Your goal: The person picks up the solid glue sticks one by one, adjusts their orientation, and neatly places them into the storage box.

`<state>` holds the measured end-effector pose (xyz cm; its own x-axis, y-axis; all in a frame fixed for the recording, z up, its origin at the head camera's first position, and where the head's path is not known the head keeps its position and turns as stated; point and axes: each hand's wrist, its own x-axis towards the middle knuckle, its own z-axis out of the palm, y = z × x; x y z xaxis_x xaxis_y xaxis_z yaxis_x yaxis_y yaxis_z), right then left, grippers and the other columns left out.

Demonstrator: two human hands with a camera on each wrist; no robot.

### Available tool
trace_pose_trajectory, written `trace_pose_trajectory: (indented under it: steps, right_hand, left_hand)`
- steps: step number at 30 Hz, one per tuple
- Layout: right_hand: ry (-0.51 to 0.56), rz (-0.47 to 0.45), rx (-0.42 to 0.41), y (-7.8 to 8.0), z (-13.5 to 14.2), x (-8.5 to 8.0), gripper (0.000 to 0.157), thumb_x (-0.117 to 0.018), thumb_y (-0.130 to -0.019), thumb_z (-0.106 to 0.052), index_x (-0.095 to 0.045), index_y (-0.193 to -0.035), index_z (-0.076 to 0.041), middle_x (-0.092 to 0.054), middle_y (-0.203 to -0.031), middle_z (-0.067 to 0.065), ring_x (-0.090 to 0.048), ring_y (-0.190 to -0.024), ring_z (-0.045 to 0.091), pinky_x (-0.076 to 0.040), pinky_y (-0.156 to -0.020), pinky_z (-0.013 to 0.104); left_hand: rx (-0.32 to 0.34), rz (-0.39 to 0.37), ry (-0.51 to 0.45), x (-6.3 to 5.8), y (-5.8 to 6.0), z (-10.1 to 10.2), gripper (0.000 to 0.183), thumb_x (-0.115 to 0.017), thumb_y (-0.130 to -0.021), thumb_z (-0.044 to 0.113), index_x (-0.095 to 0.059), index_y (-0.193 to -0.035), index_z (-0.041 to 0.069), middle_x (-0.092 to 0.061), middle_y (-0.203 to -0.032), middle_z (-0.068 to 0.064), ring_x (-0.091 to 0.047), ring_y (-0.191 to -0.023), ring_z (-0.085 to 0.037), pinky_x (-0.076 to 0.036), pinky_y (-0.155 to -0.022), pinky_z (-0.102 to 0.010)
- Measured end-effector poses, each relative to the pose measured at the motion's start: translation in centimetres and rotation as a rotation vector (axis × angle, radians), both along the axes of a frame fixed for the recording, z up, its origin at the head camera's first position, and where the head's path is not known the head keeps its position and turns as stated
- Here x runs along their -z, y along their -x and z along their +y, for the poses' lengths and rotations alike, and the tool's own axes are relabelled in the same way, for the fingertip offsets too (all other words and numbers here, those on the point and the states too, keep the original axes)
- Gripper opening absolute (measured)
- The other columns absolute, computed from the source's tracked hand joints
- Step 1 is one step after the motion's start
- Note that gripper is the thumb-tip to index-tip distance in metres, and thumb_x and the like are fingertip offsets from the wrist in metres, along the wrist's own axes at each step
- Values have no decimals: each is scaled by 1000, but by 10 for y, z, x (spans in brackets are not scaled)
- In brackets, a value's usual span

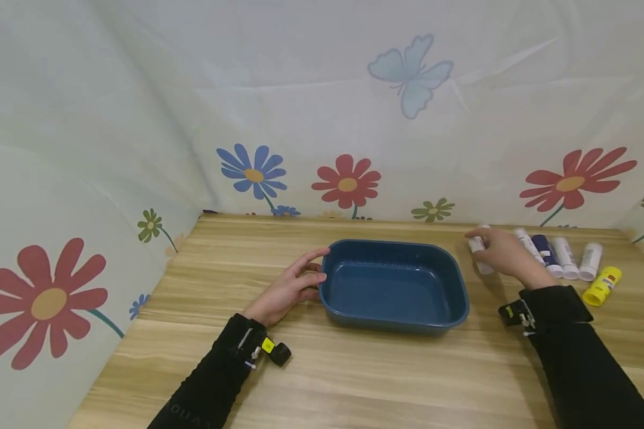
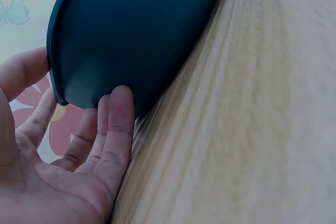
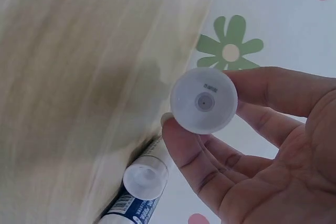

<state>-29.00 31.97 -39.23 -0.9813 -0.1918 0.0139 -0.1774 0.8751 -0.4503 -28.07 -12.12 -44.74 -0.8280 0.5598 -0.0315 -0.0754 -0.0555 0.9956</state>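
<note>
A blue plastic basin [image 1: 394, 326] rests on the wooden table in front of the person. At its left end the left hand [image 1: 292, 285] holds it, with the thumb against the rim and the other fingertips on the outer wall [image 2: 131, 35]. To the right of the basin, the right hand [image 1: 507, 253] pinches a white glue stick [image 1: 477, 250] between thumb and fingers. In the right wrist view the round end of this glue stick [image 3: 203, 100] faces the camera. Two more glue sticks [image 3: 146, 182] appear below the fingers there.
Right of the right hand lie a white glue stick [image 1: 528, 245], a navy one [image 1: 546, 253], two more white ones and a yellow one [image 1: 603, 286]. A flower-patterned cloth [image 1: 300, 107] hangs along the table's back and left sides.
</note>
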Motion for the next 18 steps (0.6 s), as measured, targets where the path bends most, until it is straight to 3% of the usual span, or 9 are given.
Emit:
trace_pose_trajectory:
  steps: [5,13,18]
  right_hand:
    - [41,-53,15,-6,-2,-11,48,-59,-90,-9,-45,-134,5,-49,-117,43,-55,-94,46,-52,-67,47]
    - [182,-138,12,-17,-7,-28,53,-58,-96,-18,-39,-142,-1,-43,-128,40,-58,-92,36,-55,-75,44]
    - [239,-153,-9,-18,-9,-34,55,-58,-96,-22,-37,-144,-3,-41,-131,39,-57,-91,35,-54,-72,39]
  left_hand:
    - [-12,-4,-3,0,0,1,50,-60,-96,25,-43,-142,31,-40,-124,-16,-56,-103,-32,-54,-86,-35]
    - [-19,-10,-7,0,0,1,50,-60,-96,23,-43,-142,31,-40,-124,-16,-56,-103,-31,-54,-86,-35]
    - [-11,-5,-9,-1,-1,1,51,-60,-96,24,-42,-143,30,-41,-124,-16,-57,-102,-32,-54,-86,-35]
